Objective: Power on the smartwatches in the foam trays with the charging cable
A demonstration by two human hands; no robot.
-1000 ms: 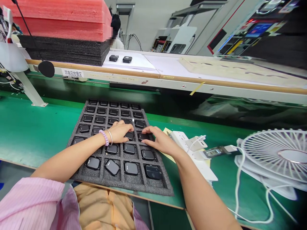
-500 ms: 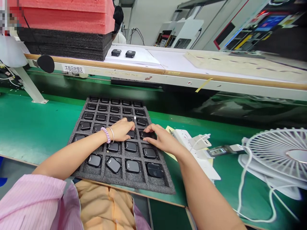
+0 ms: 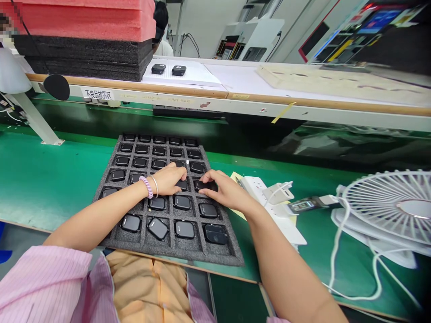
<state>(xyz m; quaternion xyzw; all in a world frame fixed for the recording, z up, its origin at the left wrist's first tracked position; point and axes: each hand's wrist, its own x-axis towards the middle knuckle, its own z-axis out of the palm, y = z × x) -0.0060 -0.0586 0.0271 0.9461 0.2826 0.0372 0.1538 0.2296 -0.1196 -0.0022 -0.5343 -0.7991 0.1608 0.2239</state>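
A grey foam tray point(image 3: 158, 251) lies on the green bench, with black square watch-like devices in its compartments. My left hand point(image 3: 168, 179) reaches over the middle of the tray, its fingers closed on a black device point(image 3: 182, 185). Just to the right, my right hand point(image 3: 224, 190) has thumb and fingers around another black device point(image 3: 201, 185) in the right-hand column. Both devices rest in their compartments, partly covered by my fingers. In the nearest row, one device point(image 3: 158, 229) sits askew.
Right of the tray are a white power strip point(image 3: 254, 186), a plugged-in adapter point(image 3: 279, 193) and a white fan point(image 3: 387, 211) with cables. Behind runs a shelf point(image 3: 235, 85) bearing red and black foam point(image 3: 87, 54). A lamp stand point(image 3: 37, 116) stands left; a person point(image 3: 163, 27) is beyond.
The whole view has shifted slightly. Both hands stay at the same two devices, with no clear movement of the devices.
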